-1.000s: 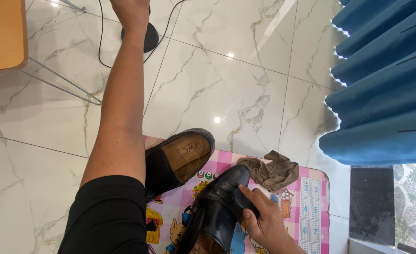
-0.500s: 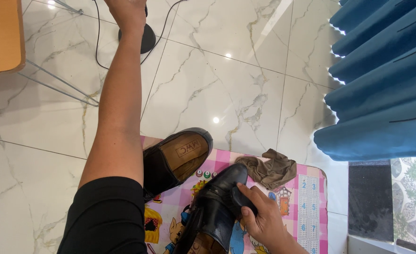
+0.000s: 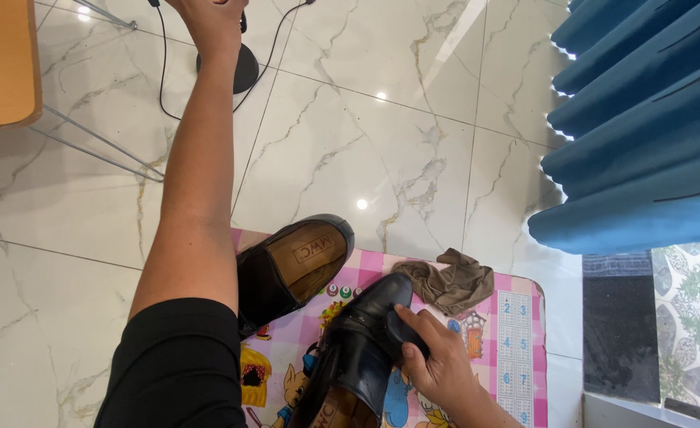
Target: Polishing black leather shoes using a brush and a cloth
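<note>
Right hand (image 3: 443, 363): grip closed round a small dark pad or brush (image 3: 407, 333), pressed against the upper of a black leather shoe (image 3: 358, 357); thumb and fingers wrap the pad from the right side. Shoe: lies heel toward the wearer on a colourful cartoon mat (image 3: 516, 341), toe pointing away, touching nothing but the mat and the hand. Judgement on handling: the shoe is not braced by the other hand, so firm rubbing would likely push it across the mat; light, short strokes along the leather suit it better. Second shoe (image 3: 290, 265): black, tan lining showing, at the mat's far left corner, partly behind the left forearm. Brown cloth (image 3: 451, 281): crumpled, just beyond the first shoe's toe, apart from it. Left hand (image 3: 207, 20): stretched far out over the marble floor (image 3: 350, 135), at a round black base (image 3: 245, 67) with a trailing cable; grip mostly cut off by the frame edge, cannot tell whether closed. Blue curtain (image 3: 643, 143): right side
</note>
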